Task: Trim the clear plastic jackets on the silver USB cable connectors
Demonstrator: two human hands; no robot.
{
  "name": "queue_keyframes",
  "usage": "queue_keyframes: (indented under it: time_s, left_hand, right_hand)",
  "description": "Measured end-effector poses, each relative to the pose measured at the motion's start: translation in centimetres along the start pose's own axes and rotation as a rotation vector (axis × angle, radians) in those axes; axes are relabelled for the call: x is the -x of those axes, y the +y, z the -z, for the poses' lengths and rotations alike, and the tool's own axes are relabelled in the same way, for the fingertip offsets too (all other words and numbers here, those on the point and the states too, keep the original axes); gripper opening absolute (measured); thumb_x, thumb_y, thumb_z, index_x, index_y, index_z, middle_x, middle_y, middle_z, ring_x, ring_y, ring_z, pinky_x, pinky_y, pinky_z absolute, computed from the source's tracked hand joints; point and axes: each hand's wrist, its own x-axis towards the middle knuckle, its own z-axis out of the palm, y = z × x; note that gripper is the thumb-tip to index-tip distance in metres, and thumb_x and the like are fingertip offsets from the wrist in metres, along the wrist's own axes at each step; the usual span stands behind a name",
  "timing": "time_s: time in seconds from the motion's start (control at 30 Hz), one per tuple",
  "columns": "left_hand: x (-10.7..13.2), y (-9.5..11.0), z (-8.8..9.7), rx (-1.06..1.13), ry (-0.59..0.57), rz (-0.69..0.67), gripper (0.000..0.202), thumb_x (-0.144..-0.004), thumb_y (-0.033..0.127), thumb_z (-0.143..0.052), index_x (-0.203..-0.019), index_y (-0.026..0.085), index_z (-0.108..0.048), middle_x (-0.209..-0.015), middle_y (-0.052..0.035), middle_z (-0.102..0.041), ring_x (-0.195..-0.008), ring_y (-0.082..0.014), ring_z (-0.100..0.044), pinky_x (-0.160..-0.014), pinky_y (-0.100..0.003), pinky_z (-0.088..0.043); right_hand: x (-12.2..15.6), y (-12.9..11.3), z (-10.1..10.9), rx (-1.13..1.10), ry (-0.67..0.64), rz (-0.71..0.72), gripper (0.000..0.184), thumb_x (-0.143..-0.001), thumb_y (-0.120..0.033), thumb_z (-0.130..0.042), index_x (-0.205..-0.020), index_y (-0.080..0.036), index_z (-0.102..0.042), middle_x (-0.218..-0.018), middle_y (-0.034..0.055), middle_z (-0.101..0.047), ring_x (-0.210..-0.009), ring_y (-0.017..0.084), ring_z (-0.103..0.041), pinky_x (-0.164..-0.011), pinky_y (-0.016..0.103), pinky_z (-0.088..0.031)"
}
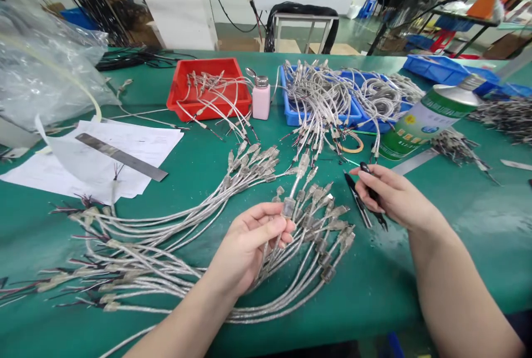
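My left hand (249, 244) is closed around a bundle of silver braided cables (299, 269), its thumb and forefinger pinching one connector (288, 206) at the top of the bundle. To the right, my right hand (393, 197) grips black cutters (369, 203) whose handles point down and left. A second fan of the same cables (166, 225) lies on the green mat (457, 247) to the left, with red and black wire ends at its far left.
A red tray (208, 89) and blue trays (328, 103) hold more cables at the back. Between them stands a pink pump bottle (261, 97). A green-labelled can (428, 117) lies at right. White papers (103, 153) and a steel ruler (122, 157) lie at left, by a plastic bag (45, 64).
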Motion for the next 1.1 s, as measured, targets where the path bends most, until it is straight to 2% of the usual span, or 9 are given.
queue_keyframes:
  time_s: [0.13, 0.23, 0.37, 0.57, 0.7, 0.77, 0.9, 0.97, 1.1]
  left_hand:
    - [0.0, 0.1, -0.2, -0.013, 0.013, 0.014, 0.019, -0.071, 0.015, -0.073, -0.088, 0.011, -0.065, -0.071, -0.0061, -0.07, -0.061, -0.0097, -0.062, -0.059, -0.017, -0.048]
    - [0.1, 0.0, -0.5, -0.031, 0.03, 0.012, 0.019, -0.069, 0.015, -0.074, -0.086, 0.011, -0.066, -0.069, -0.0068, -0.071, -0.06, -0.0103, -0.063, -0.059, -0.018, -0.048]
    - [0.2, -0.5, -0.6, -0.058, 0.034, -0.015, 0.017, -0.068, 0.015, -0.075, -0.084, 0.013, -0.068, -0.07, -0.0068, -0.072, -0.059, -0.0111, -0.064, -0.059, -0.019, -0.049]
    - [0.3, -1.0, -0.2, -0.208, 0.034, -0.122, 0.014, -0.068, 0.018, -0.076, -0.08, 0.013, -0.07, -0.06, -0.0007, -0.065, -0.056, -0.0097, -0.06, -0.056, -0.019, -0.048]
    - [0.5, -1.0, -0.4, -0.306, 0.022, -0.109, 0.013, -0.069, 0.019, -0.075, -0.079, 0.012, -0.07, -0.063, -0.0022, -0.066, -0.056, -0.0102, -0.06, -0.057, -0.02, -0.049]
    - [0.5, -1.1, -0.6, -0.313, 0.019, -0.081, 0.014, -0.07, 0.021, -0.074, -0.08, 0.012, -0.07, -0.065, -0.0042, -0.069, -0.056, -0.0101, -0.06, -0.057, -0.02, -0.049]
    - [0.5, -1.3, -0.6, -0.313, 0.053, -0.11, 0.016, -0.072, 0.022, -0.073, -0.085, 0.015, -0.069, -0.065, -0.0012, -0.067, -0.058, -0.0105, -0.06, -0.058, -0.02, -0.049]
    - [0.6, -1.3, -0.7, -0.37, 0.045, -0.124, 0.014, -0.073, 0.022, -0.072, -0.085, 0.015, -0.069, -0.062, 0.0005, -0.064, -0.058, -0.0103, -0.06, -0.057, -0.019, -0.048]
    - [0.6, -1.2, -0.9, -0.41, -0.007, -0.078, 0.014, -0.076, 0.022, -0.069, -0.087, 0.014, -0.068, -0.065, -0.002, -0.067, -0.057, -0.0096, -0.059, -0.056, -0.02, -0.047]
  right_hand:
    - [1.0, -1.2, -1.2, -0.038, 0.013, 0.154, 0.024, -0.089, -0.035, -0.055, -0.108, -0.02, -0.053, -0.077, 0.001, -0.056, -0.049, 0.008, -0.046, -0.039, 0.021, -0.034]
    - [2.2, -2.5, -3.3, 0.031, -0.039, 0.178, 0.026, -0.095, -0.039, -0.043, -0.11, -0.021, -0.053, -0.062, -0.0026, -0.05, -0.044, 0.006, -0.034, -0.04, 0.021, -0.027]
    - [4.1, -3.3, -7.0, 0.184, -0.213, 0.051, 0.031, -0.096, -0.043, -0.039, -0.116, -0.021, -0.048, -0.057, -0.0058, -0.04, -0.049, 0.007, -0.036, -0.046, 0.019, -0.031]
    - [4.6, -3.0, -10.2, 0.291, -0.522, 0.111, 0.037, -0.097, -0.035, -0.038, -0.131, -0.024, -0.029, -0.09, 0.0022, -0.063, -0.087, 0.013, -0.059, -0.078, 0.026, -0.045]
    - [3.8, -2.3, -10.0, 0.45, -0.367, 0.255, 0.021, -0.097, -0.034, -0.036, -0.106, -0.02, -0.048, -0.083, 0.0032, -0.061, -0.075, 0.015, -0.057, -0.071, 0.027, -0.044]
    - [3.7, -1.9, -9.6, 0.511, -0.277, 0.281, 0.027, -0.098, -0.036, -0.033, -0.094, -0.019, -0.053, -0.076, 0.0032, -0.057, -0.067, 0.014, -0.053, -0.064, 0.027, -0.042]
    - [4.0, -1.4, -9.3, 0.368, -0.428, 0.235, 0.032, -0.097, -0.034, -0.035, -0.128, -0.022, -0.036, -0.087, 0.0037, -0.062, -0.08, 0.016, -0.058, -0.073, 0.027, -0.045]
    - [4.1, -1.3, -9.4, 0.361, -0.455, 0.245, 0.034, -0.097, -0.032, -0.038, -0.129, -0.023, -0.031, -0.09, 0.0032, -0.063, -0.084, 0.016, -0.059, -0.078, 0.028, -0.044]
    - [3.9, -1.5, -9.2, 0.426, -0.293, 0.249, 0.025, -0.097, -0.038, -0.036, -0.094, -0.019, -0.051, -0.078, 0.0027, -0.059, -0.071, 0.014, -0.056, -0.066, 0.026, -0.042]
